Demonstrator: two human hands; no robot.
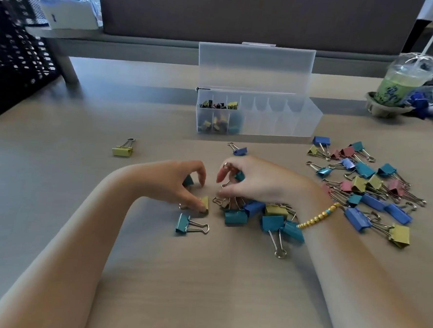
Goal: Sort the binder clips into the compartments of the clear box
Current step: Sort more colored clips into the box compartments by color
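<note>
The clear box (276, 116) stands open at the back of the desk, lid up, with small clips in its three leftmost compartments. My left hand (173, 181) has a teal clip (187, 181) tucked in its curled fingers while its thumb and fingertip pinch a yellow clip (205, 204) on the desk. My right hand (257, 181) holds a teal clip (239, 176) between curled fingers above a heap of teal, blue and yellow clips (258, 214). A larger spread of clips (366, 188) lies to the right.
A lone yellow clip (122, 150) lies at the left, a blue one (239, 150) in front of the box, a teal one (189, 224) near my left hand. A black mesh organiser (14, 57) stands far left; an iced drink cup (403, 84) stands far right.
</note>
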